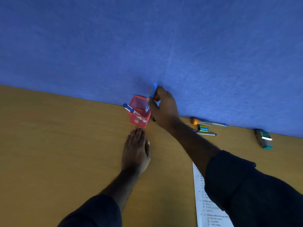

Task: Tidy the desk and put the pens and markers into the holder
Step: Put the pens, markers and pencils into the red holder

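A red mesh pen holder (139,119) stands on the wooden desk against the blue partition. A blue-capped marker (129,108) leans out of its left corner. My right hand (164,108) is over the holder's right rim, shut on a blue pen (151,97) held upright with its lower end inside the holder. My left hand (136,149) lies flat on the desk, fingers together, fingertips touching the holder's near base. To the right along the partition lie a blue pen (218,124), an orange-capped item (200,122) and a dark pen (207,134).
A small yellow-and-blue eraser box (203,129) sits among the pens at the right. A green-and-grey stapler-like object (264,139) lies further right. A printed paper sheet (203,202) lies near the front under my right sleeve. The blue partition (147,46) bounds the desk's far edge.
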`<state>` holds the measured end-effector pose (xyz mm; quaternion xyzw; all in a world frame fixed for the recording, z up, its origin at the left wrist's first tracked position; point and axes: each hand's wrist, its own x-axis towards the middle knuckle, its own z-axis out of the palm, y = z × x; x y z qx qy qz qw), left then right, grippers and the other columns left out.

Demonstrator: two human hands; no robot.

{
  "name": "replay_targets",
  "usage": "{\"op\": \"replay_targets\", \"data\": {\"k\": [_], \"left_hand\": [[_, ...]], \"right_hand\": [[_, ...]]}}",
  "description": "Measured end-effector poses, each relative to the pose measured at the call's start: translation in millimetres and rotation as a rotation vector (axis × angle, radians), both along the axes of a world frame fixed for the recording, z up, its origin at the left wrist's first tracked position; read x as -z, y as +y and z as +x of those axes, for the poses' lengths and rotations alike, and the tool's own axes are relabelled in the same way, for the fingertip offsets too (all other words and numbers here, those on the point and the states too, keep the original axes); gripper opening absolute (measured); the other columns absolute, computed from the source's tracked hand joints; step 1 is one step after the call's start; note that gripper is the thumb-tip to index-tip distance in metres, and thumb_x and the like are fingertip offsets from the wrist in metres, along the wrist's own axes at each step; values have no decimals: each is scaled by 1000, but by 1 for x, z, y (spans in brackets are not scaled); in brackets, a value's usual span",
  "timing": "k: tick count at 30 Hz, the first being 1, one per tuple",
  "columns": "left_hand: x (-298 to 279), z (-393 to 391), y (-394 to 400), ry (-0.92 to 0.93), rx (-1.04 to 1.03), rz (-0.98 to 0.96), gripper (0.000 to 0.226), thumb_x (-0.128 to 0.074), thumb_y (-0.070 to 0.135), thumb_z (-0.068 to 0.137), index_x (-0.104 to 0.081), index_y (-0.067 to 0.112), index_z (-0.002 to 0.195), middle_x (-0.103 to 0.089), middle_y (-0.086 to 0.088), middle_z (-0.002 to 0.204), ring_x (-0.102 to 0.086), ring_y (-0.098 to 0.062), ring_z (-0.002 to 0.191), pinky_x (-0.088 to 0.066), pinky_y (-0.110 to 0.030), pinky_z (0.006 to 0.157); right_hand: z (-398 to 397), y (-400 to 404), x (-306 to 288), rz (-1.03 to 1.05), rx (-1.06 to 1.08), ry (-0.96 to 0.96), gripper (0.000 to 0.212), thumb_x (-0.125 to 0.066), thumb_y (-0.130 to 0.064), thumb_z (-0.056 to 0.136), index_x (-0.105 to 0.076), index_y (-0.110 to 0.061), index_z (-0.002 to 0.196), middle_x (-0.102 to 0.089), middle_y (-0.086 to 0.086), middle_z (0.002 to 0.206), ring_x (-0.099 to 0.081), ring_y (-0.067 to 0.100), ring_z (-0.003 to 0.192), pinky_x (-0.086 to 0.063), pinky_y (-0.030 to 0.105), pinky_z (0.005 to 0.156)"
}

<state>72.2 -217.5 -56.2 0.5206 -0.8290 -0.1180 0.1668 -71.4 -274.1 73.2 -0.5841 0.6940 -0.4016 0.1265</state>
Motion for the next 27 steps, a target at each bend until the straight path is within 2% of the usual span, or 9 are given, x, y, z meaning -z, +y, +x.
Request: {"op": "replay_targets", "data": {"k": [5, 8, 11, 13, 15, 18, 23, 27], "left_hand": [[0, 1, 0, -27, 0, 14, 54, -36, 34, 98, -48, 4, 142, -47, -14, 150, -40, -27, 142, -29, -40, 119], [-1, 1, 0, -29, -3, 28, 56, -31, 36, 99, -46, 5, 143, -46, -13, 152, -38, -27, 143, -29, -40, 119], [-1, 0, 0, -27, 0, 29, 55, -32, 34, 99, -48, 4, 142, -47, -14, 150, -40, -28, 142, -30, -41, 118], [0, 0, 0, -21, -2, 28, 54, -32, 33, 98, -49, 3, 140, -48, -15, 149, -41, -28, 141, -31, -41, 118], [0, 0, -1, -23, -5, 30, 54, -33, 32, 98, -50, 3, 140, -49, -15, 149, -42, -28, 141, -30, -40, 118], [0, 0, -1, -23, -3, 29, 54, -33, 32, 97, -50, 3, 140, -49, -15, 148, -42, -29, 140, -29, -39, 118], [-1, 1, 0, -35, 4, 32, 52, -38, 30, 99, -46, 4, 143, -47, -16, 150, -40, -29, 142, -28, -40, 118], [0, 1, 0, -29, 15, 14, 53, -34, 30, 97, -50, 3, 140, -50, -17, 147, -43, -31, 139, -29, -40, 117]], "right_hand": [[6, -1, 5, 92, -109, 225, 14, -62, -18, 87, -60, -12, 99, -65, 5, 91, -54, 28, 94, -40, 38, 81], [6, -1, 8, 141, -137, 242, 24, -63, -23, 84, -63, -16, 107, -68, 2, 100, -51, 26, 101, -34, 38, 85], [5, 3, 6, 110, -134, 193, 37, -69, -33, 81, -62, -21, 115, -67, -3, 106, -51, 23, 104, -35, 40, 87], [1, 7, 6, 72, -93, 152, 35, -69, -36, 82, -62, -22, 113, -67, -4, 102, -52, 21, 101, -36, 39, 85], [-8, 13, 10, 41, -39, 117, 27, -66, -32, 85, -63, -20, 109, -67, -3, 94, -54, 19, 96, -40, 38, 83], [-33, 24, 26, 25, 82, 82, 18, -62, -16, 86, -67, -16, 103, -68, 2, 91, -59, 24, 91, -49, 43, 80], [-76, 50, 52, 247, 250, 96, 30, -52, -4, 85, -69, -17, 106, -69, 10, 104, -61, 28, 98, -52, 38, 83], [-75, 57, 59, 335, 123, 225, 32, -53, -3, 85, -68, -17, 110, -69, 10, 108, -58, 29, 101, -52, 38, 80]]}}
